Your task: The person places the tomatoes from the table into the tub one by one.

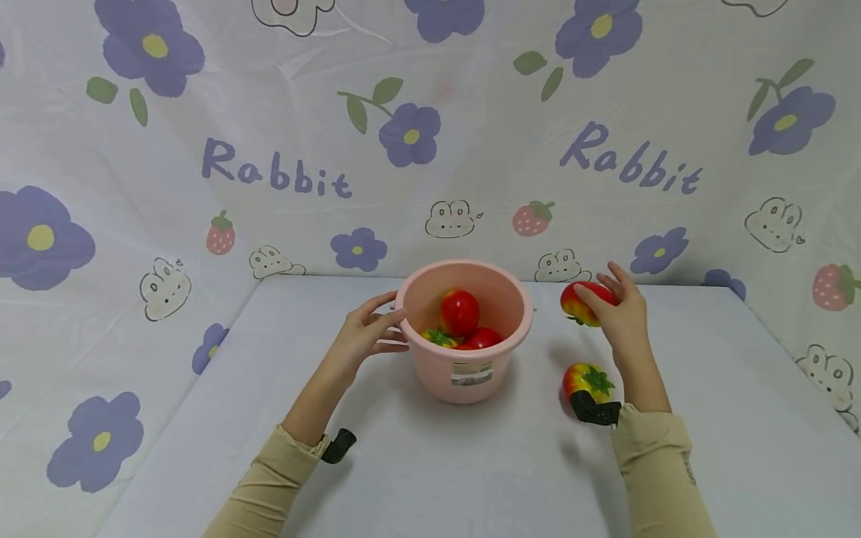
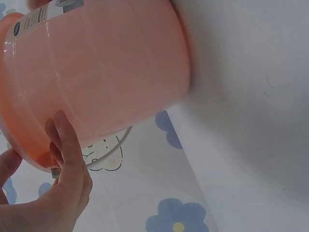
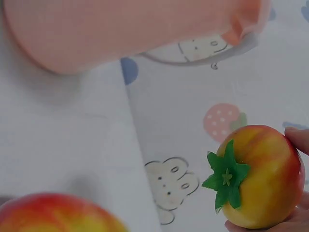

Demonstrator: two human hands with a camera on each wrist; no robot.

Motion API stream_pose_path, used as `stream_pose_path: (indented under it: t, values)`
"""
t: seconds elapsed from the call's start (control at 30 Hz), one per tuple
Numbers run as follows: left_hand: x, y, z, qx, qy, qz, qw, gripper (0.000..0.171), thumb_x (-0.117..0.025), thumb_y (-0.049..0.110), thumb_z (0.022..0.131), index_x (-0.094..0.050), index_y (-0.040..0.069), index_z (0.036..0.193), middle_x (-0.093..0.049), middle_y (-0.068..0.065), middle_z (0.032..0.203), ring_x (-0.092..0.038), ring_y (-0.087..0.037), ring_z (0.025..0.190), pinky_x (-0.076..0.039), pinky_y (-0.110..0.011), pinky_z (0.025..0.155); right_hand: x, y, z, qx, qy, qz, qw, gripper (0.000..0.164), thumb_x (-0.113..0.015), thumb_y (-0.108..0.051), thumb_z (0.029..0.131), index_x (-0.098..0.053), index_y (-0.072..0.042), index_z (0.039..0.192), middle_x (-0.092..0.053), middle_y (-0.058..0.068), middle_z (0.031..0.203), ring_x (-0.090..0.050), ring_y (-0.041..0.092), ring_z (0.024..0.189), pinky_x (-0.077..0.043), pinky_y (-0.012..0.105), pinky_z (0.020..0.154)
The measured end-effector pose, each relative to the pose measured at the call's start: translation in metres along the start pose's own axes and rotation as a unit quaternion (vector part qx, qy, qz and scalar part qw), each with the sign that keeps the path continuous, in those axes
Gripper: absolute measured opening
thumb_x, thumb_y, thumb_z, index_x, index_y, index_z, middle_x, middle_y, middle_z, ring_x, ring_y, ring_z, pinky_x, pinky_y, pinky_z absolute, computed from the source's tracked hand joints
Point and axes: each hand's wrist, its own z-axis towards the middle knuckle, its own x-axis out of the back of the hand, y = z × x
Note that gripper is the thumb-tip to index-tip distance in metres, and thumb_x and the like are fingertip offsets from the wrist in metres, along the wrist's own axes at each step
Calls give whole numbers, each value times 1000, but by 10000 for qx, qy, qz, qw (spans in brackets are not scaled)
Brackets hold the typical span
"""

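A pink bucket [image 1: 464, 377] stands upright mid-table. My left hand [image 1: 363, 332] grips its left rim, thumb at the lip and fingers against the outer wall, as the left wrist view shows beside the handle lug [image 2: 56, 172]. Inside the bucket lie several tomatoes [image 1: 460, 312], red, one with a green calyx showing. To the right, my right hand [image 1: 622, 310] holds a red-and-yellow tomato [image 3: 260, 176] above the table, its green calyx turned away from the palm. Below that hand another tomato [image 1: 581, 377] rests on the table, partly covered by the black wrist camera.
The white table [image 1: 430, 478] meets a patterned cloth backdrop [image 1: 457, 112] printed with flowers and rabbits. A white bucket handle [image 2: 113, 152] hangs down on the bucket's far side. Black cameras [image 1: 338, 446] sit at both sleeve cuffs.
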Motion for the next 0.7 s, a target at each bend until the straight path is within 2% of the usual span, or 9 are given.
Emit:
stream_pose_path:
  t: [0.33, 0.7]
  values:
    - [0, 1, -2, 26, 49, 23, 10000, 51, -60, 31, 97, -45, 18, 145, -64, -15, 113, -72, -18, 89, -59, -44, 89, -14, -34, -2, 406, -60, 325, 9986, 77, -64, -34, 94, -18, -30, 156, -34, 4, 159, -33, 28, 146, -39, 45, 115]
    - [-1, 1, -1, 18, 1, 47, 10000, 52, -59, 32, 97, -44, 18, 145, -64, -15, 115, -72, -18, 90, -59, -44, 90, -28, -65, -11, 873, -201, 431, 9950, 78, -67, -30, 92, -22, -29, 156, -37, 2, 157, -36, 26, 144, -41, 43, 114]
